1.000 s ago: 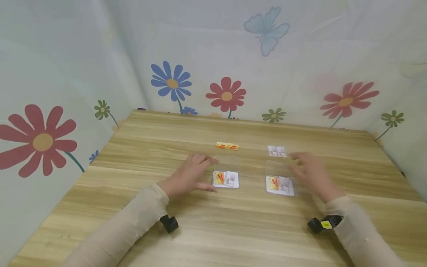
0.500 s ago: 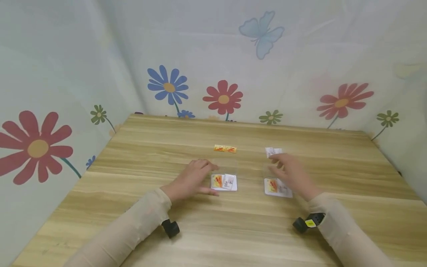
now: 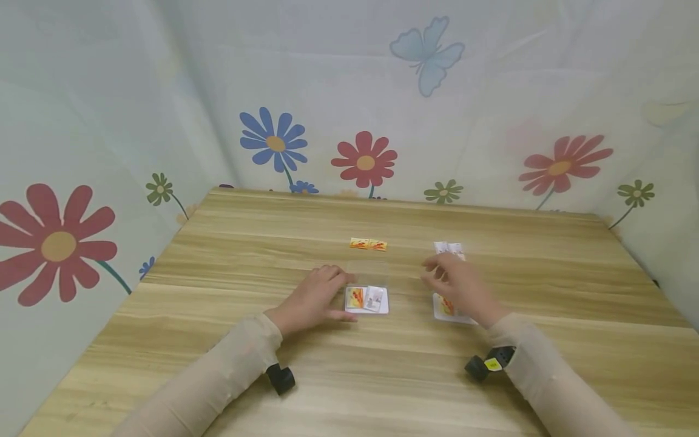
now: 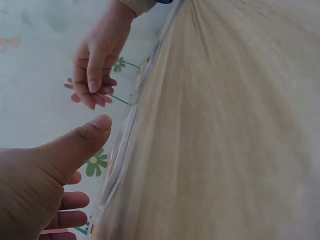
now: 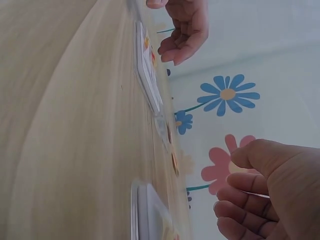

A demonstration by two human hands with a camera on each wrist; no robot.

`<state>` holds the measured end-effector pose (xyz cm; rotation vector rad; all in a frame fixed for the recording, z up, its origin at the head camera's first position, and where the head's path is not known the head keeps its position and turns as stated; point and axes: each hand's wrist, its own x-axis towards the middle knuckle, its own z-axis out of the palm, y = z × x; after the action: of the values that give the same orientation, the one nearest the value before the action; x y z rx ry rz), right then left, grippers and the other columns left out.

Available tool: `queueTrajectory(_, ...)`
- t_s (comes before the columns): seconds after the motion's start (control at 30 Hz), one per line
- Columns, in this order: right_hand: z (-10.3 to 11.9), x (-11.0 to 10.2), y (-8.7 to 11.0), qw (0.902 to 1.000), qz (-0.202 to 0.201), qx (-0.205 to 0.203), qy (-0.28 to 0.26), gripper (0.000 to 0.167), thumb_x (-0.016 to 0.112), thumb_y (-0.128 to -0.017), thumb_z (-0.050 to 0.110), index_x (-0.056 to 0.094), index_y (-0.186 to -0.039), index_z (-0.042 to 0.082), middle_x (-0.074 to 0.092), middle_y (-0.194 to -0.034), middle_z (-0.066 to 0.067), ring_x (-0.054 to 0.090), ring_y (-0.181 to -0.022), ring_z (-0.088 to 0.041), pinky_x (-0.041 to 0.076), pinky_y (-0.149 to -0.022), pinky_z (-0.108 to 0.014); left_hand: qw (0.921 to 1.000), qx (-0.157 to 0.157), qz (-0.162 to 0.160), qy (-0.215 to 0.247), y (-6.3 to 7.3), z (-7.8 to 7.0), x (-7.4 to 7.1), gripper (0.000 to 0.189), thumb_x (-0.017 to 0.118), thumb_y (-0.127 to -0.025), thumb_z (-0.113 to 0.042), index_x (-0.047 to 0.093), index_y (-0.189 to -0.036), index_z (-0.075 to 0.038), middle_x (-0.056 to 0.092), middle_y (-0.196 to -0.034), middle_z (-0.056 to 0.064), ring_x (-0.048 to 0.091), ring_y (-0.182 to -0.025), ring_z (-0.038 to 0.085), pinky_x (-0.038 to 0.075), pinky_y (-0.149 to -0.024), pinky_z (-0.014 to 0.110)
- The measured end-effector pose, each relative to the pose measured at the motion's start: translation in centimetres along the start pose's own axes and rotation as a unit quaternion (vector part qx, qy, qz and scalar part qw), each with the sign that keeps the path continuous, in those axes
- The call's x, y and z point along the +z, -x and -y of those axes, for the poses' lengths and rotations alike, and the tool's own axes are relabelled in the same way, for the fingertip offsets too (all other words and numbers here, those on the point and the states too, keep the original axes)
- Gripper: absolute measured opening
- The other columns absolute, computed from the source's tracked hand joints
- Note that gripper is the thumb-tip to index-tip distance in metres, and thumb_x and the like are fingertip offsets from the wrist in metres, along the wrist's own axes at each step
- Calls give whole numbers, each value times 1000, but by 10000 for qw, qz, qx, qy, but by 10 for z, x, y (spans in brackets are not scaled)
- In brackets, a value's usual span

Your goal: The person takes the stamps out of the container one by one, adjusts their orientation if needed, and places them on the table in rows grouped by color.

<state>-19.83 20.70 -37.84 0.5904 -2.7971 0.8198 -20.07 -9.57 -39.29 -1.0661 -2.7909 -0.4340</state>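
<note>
My left hand (image 3: 314,300) is beside the left edge of a small white case (image 3: 385,308), thumb and fingers spread apart. This case lies with its clear lid (image 3: 372,272) folded back, and holds a yellow-red packet (image 3: 355,297) and a whitish packet (image 3: 374,298). Over a second such case (image 3: 439,314) hovers my right hand (image 3: 461,285), its fingers loosely bent and nothing between them in the right wrist view. That hand hides most of the second case's lid and right half; a yellow-red packet (image 3: 446,306) shows inside.
Behind the left case lie two yellow-red packets (image 3: 368,244) side by side. Two whitish packets (image 3: 448,247) lie behind the right one, partly covered by my right hand. The wooden table (image 3: 262,237) ends at a flower-printed cloth wall (image 3: 311,73).
My right hand has moved left from beside the right case to over it, covering part of it and the whitish packets behind. My left hand has stayed by the left case.
</note>
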Motion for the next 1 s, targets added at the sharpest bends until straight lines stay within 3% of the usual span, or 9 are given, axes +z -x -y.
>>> queueTrajectory(0.37, 12, 10, -9, 9988, 180, -157, -420, 23, 66, -88, 10, 64, -109, -1, 66, -99, -12, 60, -82, -18, 52, -74, -31, 9998, -136, -129, -7, 3, 7, 4, 67, 79, -71, -50, 60, -121, -9, 61, -112, 5, 56, -107, 22, 45, -95, 39)
queueTrajectory(0.53, 21, 16, -13, 9970, 433, -107, -627, 26, 65, -89, 12, 64, -112, 0, 66, -101, -11, 60, -85, -17, 52, -76, -32, 9995, -244, -183, 111, 5, 9, 5, 64, 79, -71, -49, 62, -117, -9, 63, -107, 3, 57, -102, 21, 44, -96, 40)
queueTrajectory(0.83, 33, 36, -22, 9930, 499, -437, -982, 22, 68, -86, 9, 65, -106, 0, 66, -99, -12, 61, -85, -19, 53, -75, -29, 9981, -478, -206, 334, 7, 12, 15, 59, 79, -71, -49, 62, -113, -10, 62, -104, 1, 55, -100, 20, 41, -96, 40)
queueTrajectory(1.0, 39, 41, -26, 9921, 642, -378, -1012, 23, 69, -86, 13, 66, -106, 3, 67, -100, -10, 61, -86, -17, 52, -76, -28, 9974, -485, -252, 469, 7, 13, 19, 58, 78, -73, -49, 61, -112, -11, 61, -104, 2, 54, -101, 20, 41, -96, 40)
